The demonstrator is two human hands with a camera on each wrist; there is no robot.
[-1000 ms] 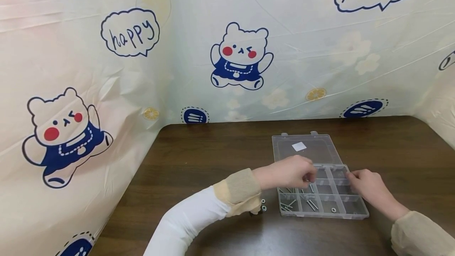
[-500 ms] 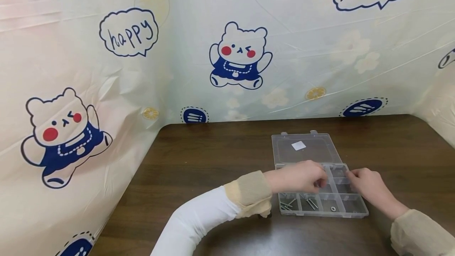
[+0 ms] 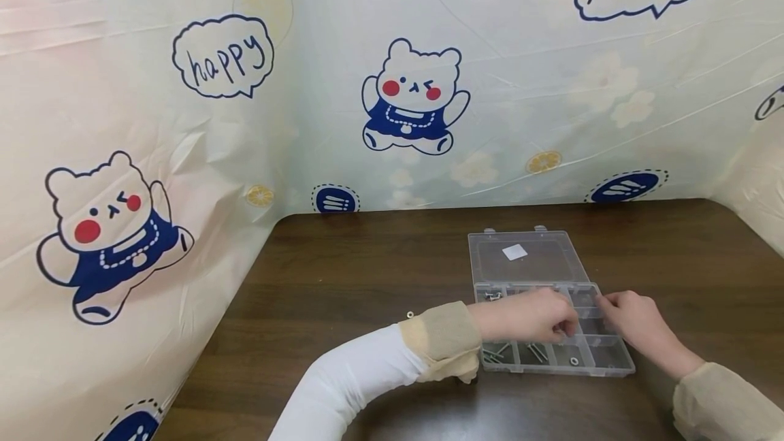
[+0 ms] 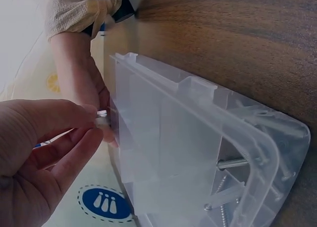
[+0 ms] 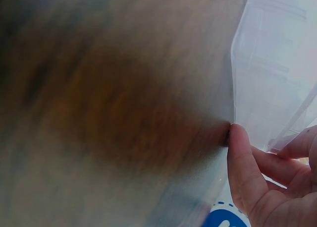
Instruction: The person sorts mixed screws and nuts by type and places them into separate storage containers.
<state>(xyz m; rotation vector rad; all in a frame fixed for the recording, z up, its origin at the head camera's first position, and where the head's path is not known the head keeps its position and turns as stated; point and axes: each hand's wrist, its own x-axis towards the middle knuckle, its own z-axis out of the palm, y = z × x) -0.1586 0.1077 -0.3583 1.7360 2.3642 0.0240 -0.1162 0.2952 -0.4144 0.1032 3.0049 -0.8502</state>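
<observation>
My left hand (image 3: 529,315) is over the middle of a clear divided plastic box (image 3: 612,374), whose lid (image 3: 545,264) lies folded back. Thumb and forefinger pinch a small silver nut (image 4: 101,119), mostly covered by the fingertips. My right hand (image 3: 637,325) grips the box's right side wall, with one digit (image 5: 241,142) against the outer face. Screws (image 3: 537,351) lie in compartments on the left and near the front. One nut (image 3: 574,361) sits in a front compartment. The left hand and forearm hide several middle compartments in the head view.
Another nut (image 3: 410,315) lies on the brown wooden table (image 3: 343,250), just beyond the left sleeve (image 3: 437,332). A white label (image 3: 515,252) is on the lid. A printed cloth (image 3: 520,87) hangs around the table.
My left hand has moved right and slightly toward the front across the box, uncovering screws at its back left. The right hand keeps its place on the box's side.
</observation>
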